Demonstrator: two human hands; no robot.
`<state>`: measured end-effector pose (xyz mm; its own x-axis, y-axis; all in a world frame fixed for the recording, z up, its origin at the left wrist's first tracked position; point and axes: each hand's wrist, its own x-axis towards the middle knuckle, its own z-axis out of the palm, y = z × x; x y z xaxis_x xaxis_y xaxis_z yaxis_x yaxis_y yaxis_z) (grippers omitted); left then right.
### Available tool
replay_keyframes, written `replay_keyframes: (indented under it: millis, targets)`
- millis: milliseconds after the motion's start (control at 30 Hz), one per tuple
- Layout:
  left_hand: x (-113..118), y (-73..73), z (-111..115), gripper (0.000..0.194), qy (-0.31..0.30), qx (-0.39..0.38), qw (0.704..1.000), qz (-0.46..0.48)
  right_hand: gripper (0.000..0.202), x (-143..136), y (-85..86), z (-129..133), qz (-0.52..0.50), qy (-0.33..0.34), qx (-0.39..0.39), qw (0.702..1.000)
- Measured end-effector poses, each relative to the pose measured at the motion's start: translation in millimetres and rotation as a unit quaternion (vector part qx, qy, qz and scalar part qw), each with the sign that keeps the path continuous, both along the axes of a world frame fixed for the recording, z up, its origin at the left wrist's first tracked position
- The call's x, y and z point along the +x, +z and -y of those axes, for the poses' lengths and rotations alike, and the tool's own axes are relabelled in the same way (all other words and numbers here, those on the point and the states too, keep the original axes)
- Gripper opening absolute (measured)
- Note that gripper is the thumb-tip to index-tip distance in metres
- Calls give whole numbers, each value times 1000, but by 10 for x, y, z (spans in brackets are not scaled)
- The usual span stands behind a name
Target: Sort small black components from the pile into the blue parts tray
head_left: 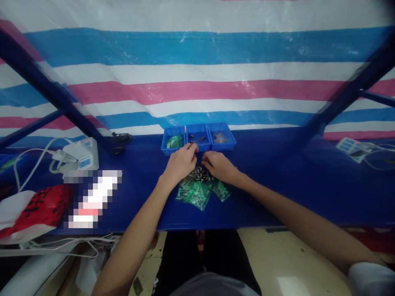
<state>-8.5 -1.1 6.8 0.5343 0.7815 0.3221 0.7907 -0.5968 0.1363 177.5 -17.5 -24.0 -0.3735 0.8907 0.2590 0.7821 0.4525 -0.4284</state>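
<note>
My left hand (182,161) is at the front edge of the blue bins, its fingers curled; whether they hold anything is too small to make out. Close by on the right, my right hand (219,165) has its thumb and fingers drawn together above a pile of small dark metal parts (201,174). Several green-printed clear packets (197,193) lie below the pile, nearer to me. Beyond my hands stand three joined blue bins. The left bin (166,143) holds green packets, the middle bin (205,146) a few dark parts, and the right bin (228,145) pale clear pieces.
A white power strip (89,154) with cables lies at the left, with a dark object (117,151) beside it. A red and white bag (40,209) rests at the near left. Another socket strip (352,149) is at the far right. Blue frame posts (348,78) flank the blue table (277,185).
</note>
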Motion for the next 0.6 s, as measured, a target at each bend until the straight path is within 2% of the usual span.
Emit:
replay_keyframes:
  millis: [200, 300, 600]
  targets:
    - [0, -2, 1, 7, -39, -17, 999, 14, 6, 48, 79, -25, -126, -17, 4, 992]
    - [21, -16, 10, 10, -39, -18, 999, 15, 7, 36, 99, -23, -184, -20, 1, 983]
    - [37, -12, 15, 12, -43, -20, 998, 34, 10, 39, 109, 0, -221, -9, -2, 975]
